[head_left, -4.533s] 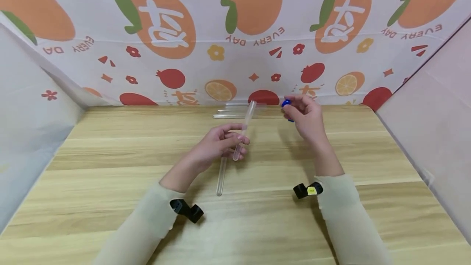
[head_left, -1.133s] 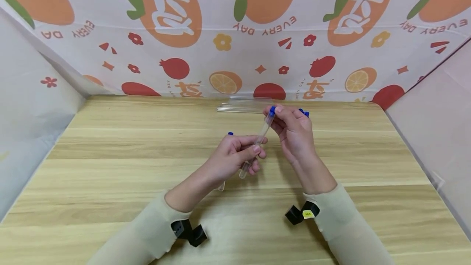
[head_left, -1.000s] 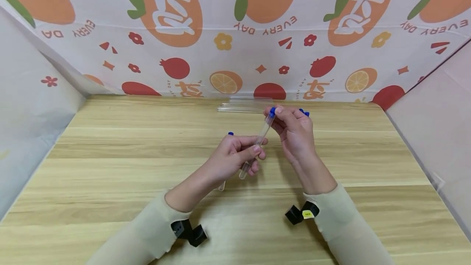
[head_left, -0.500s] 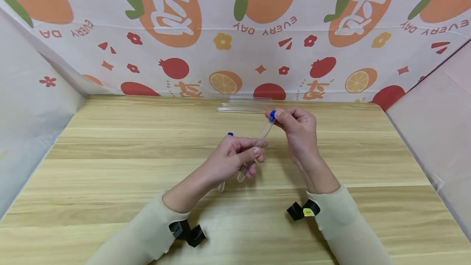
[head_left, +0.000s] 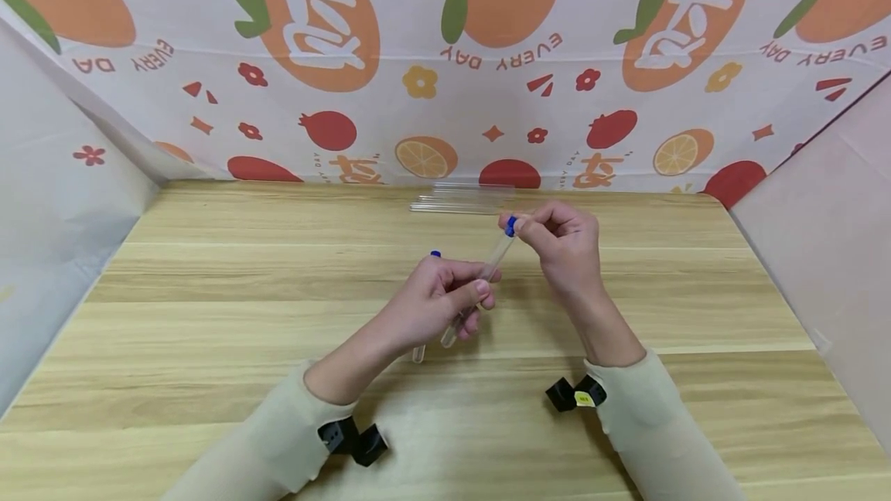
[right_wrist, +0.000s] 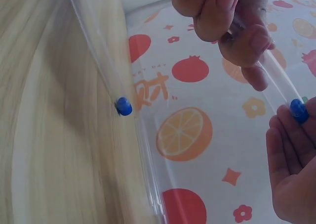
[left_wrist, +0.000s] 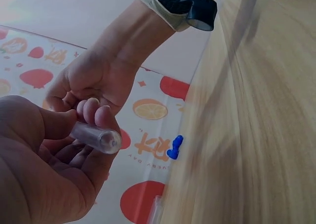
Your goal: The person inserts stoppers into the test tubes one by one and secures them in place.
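Note:
My left hand (head_left: pixel 438 301) grips a clear test tube (head_left: pixel 496 256), thumb on one side and fingers curled behind it. The tube slants up to the right, its rounded bottom (left_wrist: pixel 111 141) sticking out below the hand. At the upper end sits a blue stopper (head_left: pixel 511 226), which my right hand (head_left: pixel 569 250) pinches between thumb and forefinger. Beneath the left hand a second test tube (head_left: pixel 418 354) lies on the table, partly hidden; its own blue stopper (right_wrist: pixel 123 107) shows at its far end.
Several clear test tubes (head_left: pixel 452 207) lie side by side at the table's back edge, against the fruit-print cloth (head_left: pixel 376 114). Loose blue stoppers (left_wrist: pixel 176 147) lie near that edge, hidden behind the right hand in the head view. Pale cloth walls flank the wooden table (head_left: pixel 209 315).
The right hand has brought a blue stopper from the back right to the held tube's upper end. In the last second, both hands with the tube have shifted slightly, the tube's bottom to the left.

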### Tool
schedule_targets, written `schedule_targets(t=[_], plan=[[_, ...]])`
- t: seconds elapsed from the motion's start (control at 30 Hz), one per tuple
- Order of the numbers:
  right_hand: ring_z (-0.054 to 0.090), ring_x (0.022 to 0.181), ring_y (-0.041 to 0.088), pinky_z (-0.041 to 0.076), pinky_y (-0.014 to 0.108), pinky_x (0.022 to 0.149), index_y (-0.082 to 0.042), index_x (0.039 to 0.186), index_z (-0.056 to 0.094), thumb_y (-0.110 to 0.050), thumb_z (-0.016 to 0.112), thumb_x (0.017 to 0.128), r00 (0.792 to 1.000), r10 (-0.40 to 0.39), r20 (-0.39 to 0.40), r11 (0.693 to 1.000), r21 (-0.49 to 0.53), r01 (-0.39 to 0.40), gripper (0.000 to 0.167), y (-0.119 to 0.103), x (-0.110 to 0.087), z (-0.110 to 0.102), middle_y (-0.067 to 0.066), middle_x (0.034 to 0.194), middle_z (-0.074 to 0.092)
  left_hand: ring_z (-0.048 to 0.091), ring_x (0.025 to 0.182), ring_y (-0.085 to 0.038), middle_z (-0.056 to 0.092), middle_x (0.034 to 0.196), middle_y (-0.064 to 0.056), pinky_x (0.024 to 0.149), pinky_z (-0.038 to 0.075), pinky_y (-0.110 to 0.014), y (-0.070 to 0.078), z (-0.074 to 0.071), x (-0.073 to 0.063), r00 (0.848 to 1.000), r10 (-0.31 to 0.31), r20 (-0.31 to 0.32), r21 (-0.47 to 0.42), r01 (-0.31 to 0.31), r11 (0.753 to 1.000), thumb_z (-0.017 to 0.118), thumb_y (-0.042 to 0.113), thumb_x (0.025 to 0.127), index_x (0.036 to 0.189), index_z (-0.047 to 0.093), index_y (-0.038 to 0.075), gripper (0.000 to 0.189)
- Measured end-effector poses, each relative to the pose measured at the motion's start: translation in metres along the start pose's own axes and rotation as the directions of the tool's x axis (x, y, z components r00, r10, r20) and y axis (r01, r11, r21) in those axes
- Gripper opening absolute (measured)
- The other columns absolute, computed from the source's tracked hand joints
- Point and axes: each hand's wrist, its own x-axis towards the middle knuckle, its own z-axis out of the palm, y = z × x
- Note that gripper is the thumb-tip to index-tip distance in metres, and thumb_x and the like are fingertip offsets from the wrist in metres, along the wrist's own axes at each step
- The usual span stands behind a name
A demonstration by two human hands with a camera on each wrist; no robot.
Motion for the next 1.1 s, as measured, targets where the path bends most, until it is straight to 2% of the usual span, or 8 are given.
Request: schedule_targets(t=[0.17,0.27,0.4,0.47,0.63,0.8,0.93,1.1], plan=[[0.075,0.087,0.024,0.058,0.039,0.092,-0.004,0.068,0.061,0.003,0.062,0.089,0.999,0.009,0.045,1.0,0.015,-0.009,0.023,0.0,-0.001,-0.002,0.003,0.08,0.076,0.059,0.057,-0.016,0.067,0.084,-0.01,0.052,0.056,-0.028,-0.003,0.002,0.001,1.0,0.007,-0.016,0.033,-0.007,0.999,0.052,0.005,0.103,0.122,0.065,-0.006,0.025],[0.075,0.087,0.022,0.058,0.036,0.091,-0.008,0.07,0.062,0.0,0.062,0.091,0.996,0.034,0.077,0.999,0.032,-0.037,0.022,-0.002,0.0,-0.004,0.001,0.08,0.076,0.059,0.058,-0.017,0.068,0.084,-0.011,0.053,0.056,-0.028,-0.004,0.002,0.002,0.998,0.044,-0.04,0.062,-0.041,0.997,0.054,0.005,0.102,0.121,0.066,-0.006,0.025],[0.074,0.093,0.023,0.058,0.037,0.091,-0.01,0.082,0.069,-0.003,0.063,0.094,0.992,0.059,0.109,0.991,0.113,-0.072,0.016,-0.006,0.005,-0.005,0.003,0.088,0.077,0.061,0.061,-0.017,0.07,0.086,-0.012,0.056,0.057,-0.028,-0.005,0.002,0.004,0.991,0.084,-0.101,0.052,-0.079,0.996,0.057,0.005,0.101,0.121,0.067,-0.004,0.024],[0.073,0.096,0.024,0.057,0.039,0.092,-0.01,0.088,0.072,-0.004,0.063,0.095,0.992,0.059,0.115,0.987,0.141,-0.075,0.013,-0.008,0.007,-0.006,0.005,0.092,0.077,0.062,0.063,-0.016,0.071,0.089,-0.012,0.059,0.059,-0.03,-0.004,0.001,0.005,0.99,0.075,-0.115,0.023,-0.073,0.997,0.058,0.008,0.101,0.122,0.067,-0.002,0.025],[0.071,0.099,0.024,0.055,0.04,0.097,-0.01,0.099,0.074,-0.005,0.062,0.098,0.991,0.062,0.115,0.979,0.189,-0.083,0.013,-0.011,0.008,-0.006,0.006,0.099,0.076,0.067,0.073,-0.019,0.072,0.104,-0.017,0.068,0.061,-0.035,-0.004,-0.003,0.004,0.999,0.026,-0.02,-0.034,-0.027,0.999,0.05,0.022,0.106,0.133,0.06,0.004,0.034],[0.07,0.103,0.025,0.053,0.04,0.1,-0.008,0.107,0.074,-0.005,0.059,0.1,0.991,0.04,0.126,0.964,0.257,-0.072,0.017,-0.011,0.006,-0.006,0.007,0.103,0.075,0.069,0.076,-0.02,0.072,0.108,-0.021,0.068,0.061,-0.038,-0.004,-0.005,0.003,0.996,0.035,0.077,-0.023,-0.034,0.999,0.044,0.025,0.108,0.135,0.058,0.005,0.036],[0.071,0.102,0.026,0.053,0.041,0.099,-0.008,0.106,0.074,-0.005,0.058,0.1,0.994,0.007,0.113,0.967,0.254,-0.035,0.017,-0.009,0.003,-0.005,0.007,0.102,0.076,0.064,0.07,-0.017,0.071,0.1,-0.021,0.064,0.06,-0.032,-0.004,-0.004,0.003,0.995,0.089,0.032,0.016,-0.09,0.996,0.048,0.018,0.107,0.124,0.065,0.002,0.029],[0.074,0.094,0.022,0.056,0.04,0.095,-0.008,0.098,0.075,-0.003,0.059,0.098,0.999,0.002,0.052,0.965,0.262,-0.016,0.016,-0.002,0.001,-0.002,0.006,0.096,0.077,0.059,0.063,-0.016,0.068,0.085,-0.012,0.057,0.055,-0.025,-0.003,0.0,0.003,0.99,0.13,-0.05,0.096,-0.125,0.987,0.05,0.01,0.105,0.116,0.068,-0.004,0.026]])
